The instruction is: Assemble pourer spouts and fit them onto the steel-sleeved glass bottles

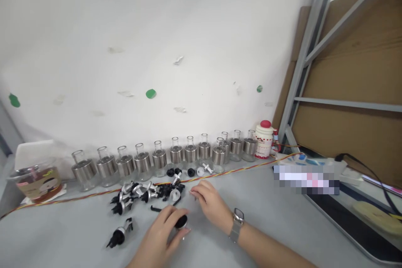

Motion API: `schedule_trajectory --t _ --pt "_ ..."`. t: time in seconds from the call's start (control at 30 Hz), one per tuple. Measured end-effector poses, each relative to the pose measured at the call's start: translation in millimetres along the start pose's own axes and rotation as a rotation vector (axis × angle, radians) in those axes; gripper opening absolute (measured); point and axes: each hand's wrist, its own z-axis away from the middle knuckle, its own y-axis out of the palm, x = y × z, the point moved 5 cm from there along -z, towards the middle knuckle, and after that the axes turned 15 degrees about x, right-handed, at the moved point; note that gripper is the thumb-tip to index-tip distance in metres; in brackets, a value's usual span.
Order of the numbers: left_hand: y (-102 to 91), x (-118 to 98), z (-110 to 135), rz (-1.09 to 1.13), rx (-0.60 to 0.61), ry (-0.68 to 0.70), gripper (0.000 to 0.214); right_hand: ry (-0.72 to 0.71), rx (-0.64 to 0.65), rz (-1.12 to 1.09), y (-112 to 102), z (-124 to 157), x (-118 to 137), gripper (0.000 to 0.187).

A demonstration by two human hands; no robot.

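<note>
My left hand [163,234] is closed round a small black and silver pourer cap [181,221] just above the grey table [282,217]. My right hand [211,201] is beside it, fingers curled in a pinch near the cap; what it pinches is too small to name. A pile of black and silver pourer spouts [141,194] lies just beyond both hands. One spout [120,233] lies alone to the left.
A row of glass bottles with metal collars [160,160] lines the wall. A red-yellow twisted cable [235,171] runs along the table. A drink cup [39,182] stands far left, a red-capped white jar [264,139] at right, with a power strip [314,163] and cardboard beyond.
</note>
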Motion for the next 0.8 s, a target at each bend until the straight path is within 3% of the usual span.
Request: schedule_trajectory --t 0.23,0.37,0.43,0.6,0.7,0.8 --pt "-7.5 5.5 2.1 -0.045 -0.134 0.01 0.038 -0.001 -0.079 -0.059 -5.9 1.2 4.7 0.014" --pt "-15.0 1.8 4.6 -0.01 -0.21 -0.013 0.024 0.022 -0.098 -0.094 -9.1 1.6 5.2 0.013" --pt "-16.3 4.4 4.3 0.108 -0.215 -0.075 0.021 0.025 -0.104 -0.119 -9.4 2.5 7.0 0.013" --pt "-1.1 18.1 -4.0 0.611 -0.06 -0.222 0.027 0.082 -0.096 -0.339 -0.6 3.4 2.6 0.012" --pt "2.1 21.4 -6.1 0.866 -0.124 -0.228 0.05 0.154 -0.114 -0.561 5.0 2.8 -5.3 0.017" --pt "3.0 18.1 -6.8 0.922 -0.13 -0.216 0.059 0.171 -0.105 -0.652 5.5 1.8 -3.8 0.024"
